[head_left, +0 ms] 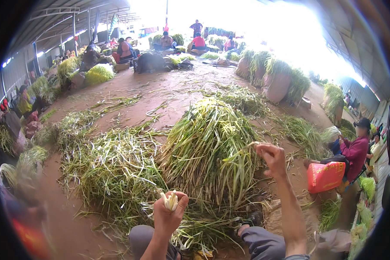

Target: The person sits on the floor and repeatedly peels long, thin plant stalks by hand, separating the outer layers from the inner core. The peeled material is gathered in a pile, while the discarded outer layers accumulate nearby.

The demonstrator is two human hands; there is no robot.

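My left hand (170, 213), low in the middle of the head view, is closed around a small bunch of white stalks (171, 201), pale ends up. Higher and to the right is my right hand (273, 159). At its fingertips is the pale end of a single green-leaved stalk (247, 147), whose leaves trail down to the left. Between and beyond both hands stands a large heap of long leafy green stalks (211, 146), brownish lower ends facing me. To its left lies a loose, tangled pile of green and whitish leaves (113, 165).
A person (356, 146) in a purple top sits at right, beside a red bag (326, 177). Wrapped upright bundles of greens (276, 84) stand farther back. Several people sit across the brown floor (201, 76). Loose leaves (198, 232) lie between my knees.
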